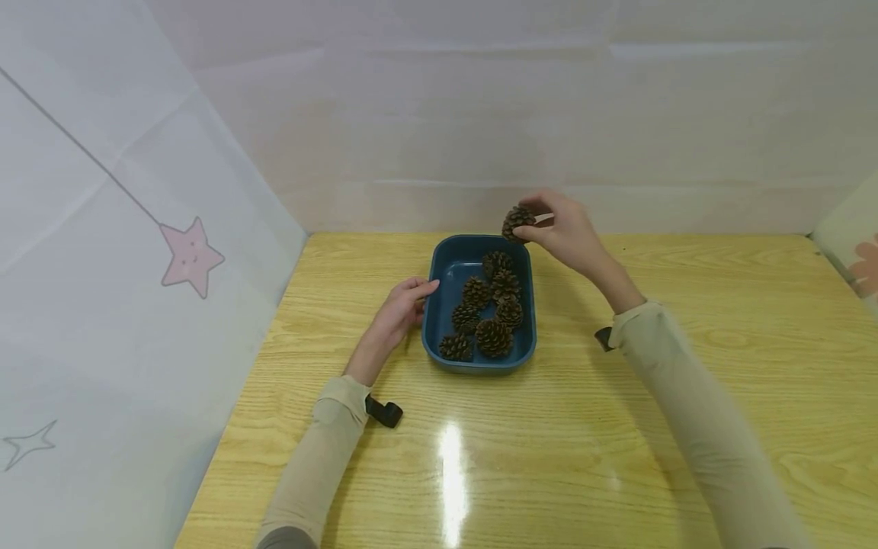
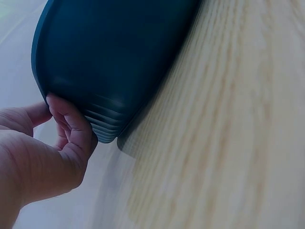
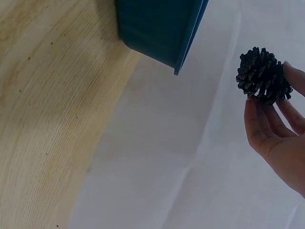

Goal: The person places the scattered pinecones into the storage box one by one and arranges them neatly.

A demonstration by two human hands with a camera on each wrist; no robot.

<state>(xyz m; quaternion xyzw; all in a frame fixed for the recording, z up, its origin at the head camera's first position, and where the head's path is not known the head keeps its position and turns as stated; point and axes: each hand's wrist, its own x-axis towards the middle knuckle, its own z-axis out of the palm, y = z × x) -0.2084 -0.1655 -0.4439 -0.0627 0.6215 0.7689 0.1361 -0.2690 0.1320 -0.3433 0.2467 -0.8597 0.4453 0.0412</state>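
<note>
A dark blue rectangular bin (image 1: 449,271) stands on the table with several brown pine cones (image 1: 495,338) inside, mostly along its right side and near end. My left hand (image 1: 399,311) grips the bin's left wall, thumb at the rim; in the left wrist view its fingers (image 2: 71,121) curl against the outside of the wall. Above the bin's far right corner, my right hand (image 1: 565,232) pinches one pine cone (image 1: 517,223) between thumb and fingers. The right wrist view shows that held pine cone (image 3: 263,76) apart from the bin (image 3: 155,28).
The wooden table (image 1: 720,328) ends at a pale wall covering (image 1: 480,114) just behind the bin. On the left, a white sheet with a pink star (image 1: 193,257) rises beside the table. Black straps (image 1: 384,412) hang at both sleeves.
</note>
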